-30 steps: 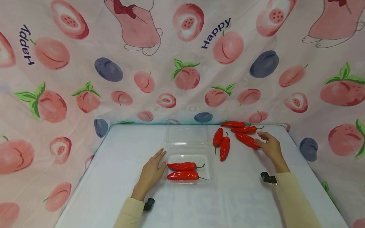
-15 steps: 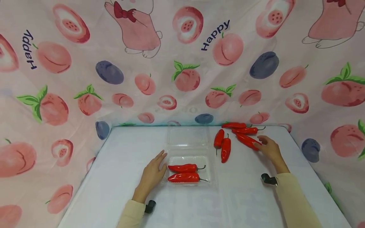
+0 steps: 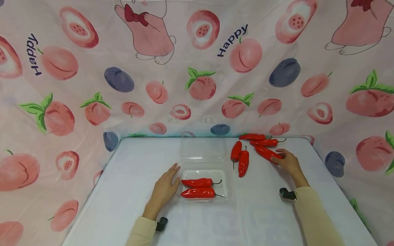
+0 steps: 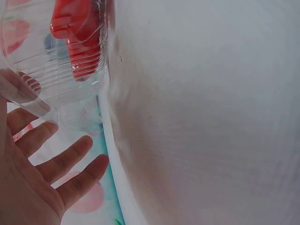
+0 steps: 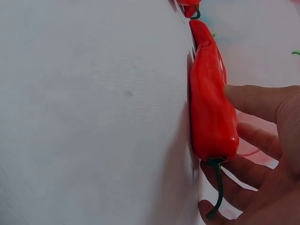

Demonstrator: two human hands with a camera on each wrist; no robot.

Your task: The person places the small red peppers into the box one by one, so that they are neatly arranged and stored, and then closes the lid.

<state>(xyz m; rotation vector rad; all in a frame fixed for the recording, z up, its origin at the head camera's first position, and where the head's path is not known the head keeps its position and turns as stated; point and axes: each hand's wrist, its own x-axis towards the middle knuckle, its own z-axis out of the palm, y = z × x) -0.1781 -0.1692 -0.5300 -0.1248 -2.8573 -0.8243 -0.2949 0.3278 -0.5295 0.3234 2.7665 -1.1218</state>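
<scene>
In the head view a clear plastic clamshell box point(image 3: 229, 184) lies with its lid folded back, holding two red peppers point(image 3: 197, 193). My left hand point(image 3: 164, 188) rests at the box's left edge, fingers extended; in the left wrist view the fingers point(image 4: 70, 161) are spread beside the clear wall. At the right, my right hand point(image 3: 289, 162) grips the stem end of a red pepper point(image 3: 266, 153) lying aslant on the table. The right wrist view shows the thumb point(image 5: 253, 101) against that pepper's side, with the other fingers around its green-stemmed end, partly hidden.
Behind the held pepper lie two more red peppers point(image 3: 264, 142). To its left, another two peppers point(image 3: 244, 164) lie side by side, right of the lid point(image 3: 203, 148). A fruit-print cloth point(image 3: 197, 68) hangs along the table's back and sides.
My right hand's fingers have drawn in around the stem end of the pepper. The left hand stays at the box. The head view has tilted slightly.
</scene>
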